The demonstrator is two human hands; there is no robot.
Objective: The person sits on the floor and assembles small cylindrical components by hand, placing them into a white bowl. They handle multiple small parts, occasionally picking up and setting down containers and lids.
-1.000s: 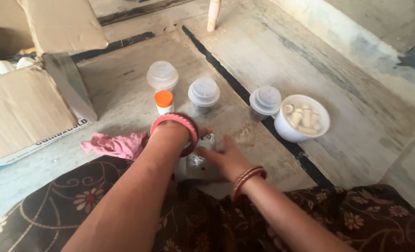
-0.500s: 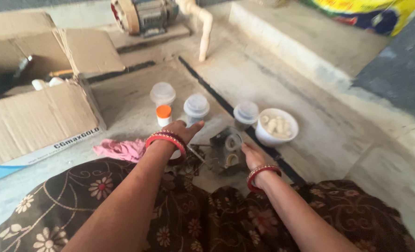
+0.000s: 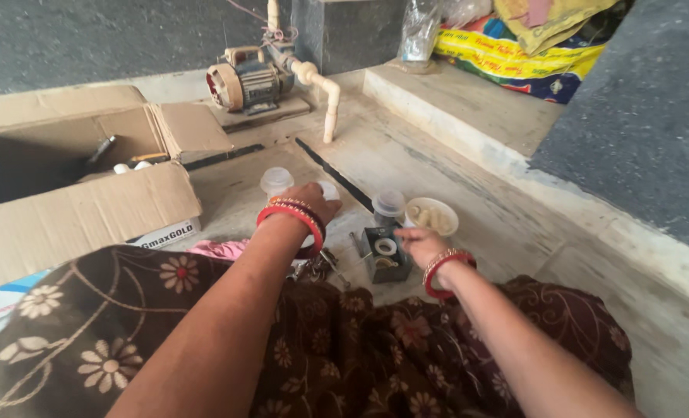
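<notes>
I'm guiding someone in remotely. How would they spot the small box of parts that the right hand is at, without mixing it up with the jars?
Start at the big open cardboard carton on the left, then go right across the concrete floor to the person's lap. The small box lies beside the right hand, just below the white bowl. Unlike the round clear jars, it is dark, square and open-topped, holding pale rings.

clear plastic jars (image 3: 275, 181), matt cardboard box (image 3: 81, 213), rough concrete floor (image 3: 437, 166), dull metal part (image 3: 385, 254) w/ glossy bangles (image 3: 442, 268).
</notes>
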